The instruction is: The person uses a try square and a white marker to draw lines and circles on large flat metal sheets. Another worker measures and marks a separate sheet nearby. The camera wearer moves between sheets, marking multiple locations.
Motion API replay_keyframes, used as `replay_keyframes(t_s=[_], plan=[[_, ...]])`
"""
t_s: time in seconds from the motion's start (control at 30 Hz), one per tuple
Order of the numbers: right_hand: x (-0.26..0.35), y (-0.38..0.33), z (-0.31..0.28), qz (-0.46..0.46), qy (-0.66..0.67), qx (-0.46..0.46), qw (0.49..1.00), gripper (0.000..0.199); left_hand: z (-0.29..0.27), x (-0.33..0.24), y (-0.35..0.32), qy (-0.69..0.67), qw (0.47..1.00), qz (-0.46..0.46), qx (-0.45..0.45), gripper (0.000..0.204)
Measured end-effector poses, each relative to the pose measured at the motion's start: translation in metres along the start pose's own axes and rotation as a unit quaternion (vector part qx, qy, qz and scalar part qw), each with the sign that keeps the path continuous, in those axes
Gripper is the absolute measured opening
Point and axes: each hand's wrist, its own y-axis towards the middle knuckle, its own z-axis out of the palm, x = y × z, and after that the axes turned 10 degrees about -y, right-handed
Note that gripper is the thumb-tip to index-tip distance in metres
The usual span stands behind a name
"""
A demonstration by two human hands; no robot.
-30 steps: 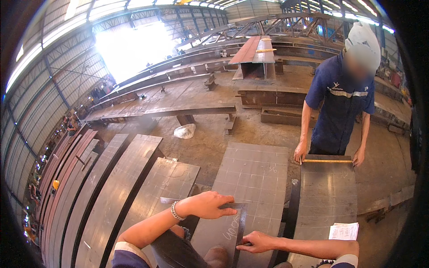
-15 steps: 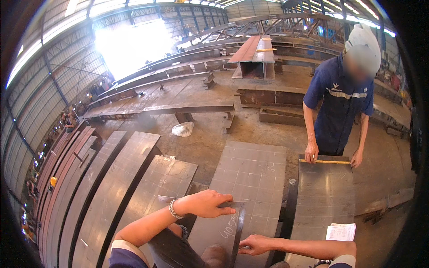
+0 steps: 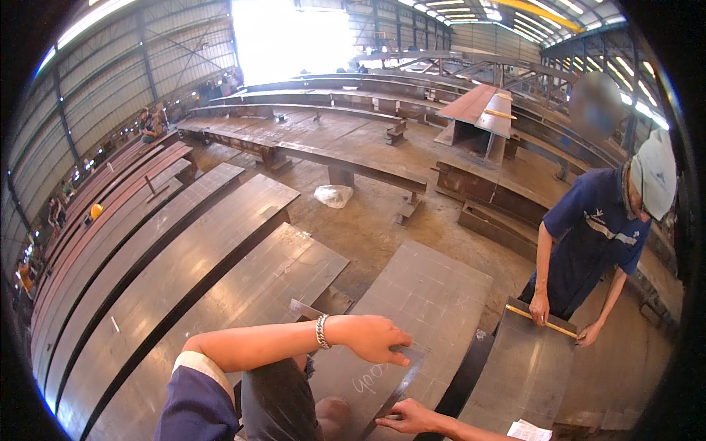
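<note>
A grey steel plate (image 3: 340, 376) with white chalk writing is held tilted in front of me, over a larger chalk-lined plate (image 3: 434, 294). My left hand (image 3: 371, 338), with a chain bracelet at the wrist, is closed over its upper corner, fingers bent past the edge. Lower down the same edge is my right hand (image 3: 412, 417), its thumb and fingers closed about the rim; the palm side is hidden. My bent knee in dark trousers (image 3: 279, 400) is beside the held plate.
At the right, a co-worker in a white head covering (image 3: 654, 173) stretches a yellow tape measure (image 3: 540, 321) across another plate (image 3: 515, 367). Papers (image 3: 528, 431) lie on that plate. Long steel plates (image 3: 213, 242) line the left. A plastic bag (image 3: 333, 195) lies near a beam (image 3: 353, 167).
My view has swung left, so the surroundings sit farther right. The co-worker bends lower over the tape measure. Both my hands stay at the held plate.
</note>
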Motion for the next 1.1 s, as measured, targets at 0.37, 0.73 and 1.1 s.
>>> replay_keyframes(t_s=[0.37, 0.73, 1.1], plan=[[0.017, 0.007, -0.019, -0.051, -0.025, -0.129, 0.990, 0.025, -0.001, -0.002, -0.003, 0.009, 1.000, 0.017, 0.002, 0.050], [0.022, 0.006, -0.019, 0.011, -0.032, -0.059, 0.998, 0.034, -0.001, 0.001, -0.003, 0.021, 1.000, 0.022, -0.004, 0.050], [0.017, -0.002, -0.018, 0.012, -0.052, 0.032, 0.998, 0.039, -0.001, 0.002, 0.001, 0.012, 1.000, 0.019, -0.004, 0.050]])
